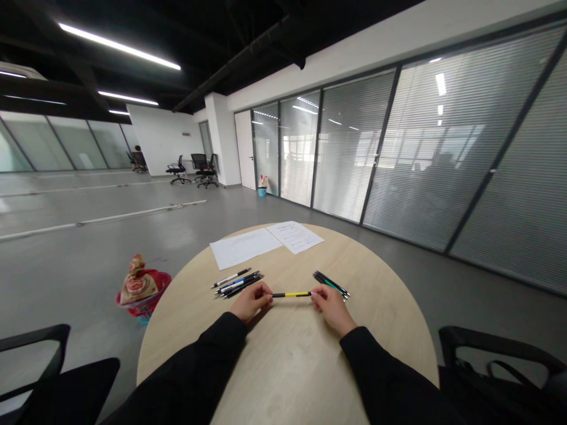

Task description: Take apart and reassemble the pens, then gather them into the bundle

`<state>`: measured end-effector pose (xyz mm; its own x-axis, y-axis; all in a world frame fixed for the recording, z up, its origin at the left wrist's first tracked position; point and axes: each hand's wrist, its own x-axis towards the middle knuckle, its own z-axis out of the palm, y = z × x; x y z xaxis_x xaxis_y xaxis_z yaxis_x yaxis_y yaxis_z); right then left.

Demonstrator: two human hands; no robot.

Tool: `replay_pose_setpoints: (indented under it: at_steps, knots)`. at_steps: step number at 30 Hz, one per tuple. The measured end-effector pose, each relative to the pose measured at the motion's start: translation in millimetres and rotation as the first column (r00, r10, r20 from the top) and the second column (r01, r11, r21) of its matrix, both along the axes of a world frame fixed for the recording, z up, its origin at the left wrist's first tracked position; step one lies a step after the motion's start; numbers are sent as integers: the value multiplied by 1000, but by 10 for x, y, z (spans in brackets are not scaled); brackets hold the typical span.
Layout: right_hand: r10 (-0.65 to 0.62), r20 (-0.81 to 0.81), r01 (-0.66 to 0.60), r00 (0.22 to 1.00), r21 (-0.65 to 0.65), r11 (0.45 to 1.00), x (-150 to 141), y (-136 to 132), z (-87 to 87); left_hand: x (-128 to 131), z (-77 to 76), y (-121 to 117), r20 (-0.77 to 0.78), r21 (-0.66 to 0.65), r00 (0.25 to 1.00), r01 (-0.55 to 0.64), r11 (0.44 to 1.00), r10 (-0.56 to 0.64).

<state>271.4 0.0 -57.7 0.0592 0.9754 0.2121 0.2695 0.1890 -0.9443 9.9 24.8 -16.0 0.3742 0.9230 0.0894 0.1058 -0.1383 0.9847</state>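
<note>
A yellow and black pen (291,294) is held level just above the round wooden table (390,307), one end in each hand. My left hand (250,301) pinches its left end. My right hand (331,308) pinches its right end. Both arms are in black sleeves. A group of several pens (237,283) lies just beyond my left hand. A smaller bunch of dark and green pens (330,284) lies just beyond my right hand.
Two white paper sheets (266,241) lie at the table's far edge. A red basket holding a snack bag (142,289) stands on the floor at the left. Black chairs (496,354) flank me. Glass partitions with blinds run along the right.
</note>
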Motion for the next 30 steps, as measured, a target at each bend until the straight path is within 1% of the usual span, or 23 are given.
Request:
replay_pose_setpoints:
  at_steps: [5, 13, 21, 25, 30]
  knots:
    - [3, -1, -3, 1000, -10, 1000, 1, -14, 9, -4, 1, 1, 9, 1, 1000, 18, 1000, -18]
    - [-3, 40, 3, 999, -3, 1000, 7, -21, 10, -12, -23, 21, -10, 17, 1000, 17, 1000, -17]
    - [2, 45, -3, 999, 10, 1000, -3, -37, 40, 0, 30, -21, -17, 12, 1000, 6, 1000, -5]
    - [4, 51, -5, 999, 20, 1000, -3, -35, 25, 5, 53, -27, -27, 1, 1000, 0, 1000, 0]
    - [2, 60, -4, 998, 37, 999, -3, -18, -4, 10, 24, -4, 3, -3, 1000, 15, 1000, -15]
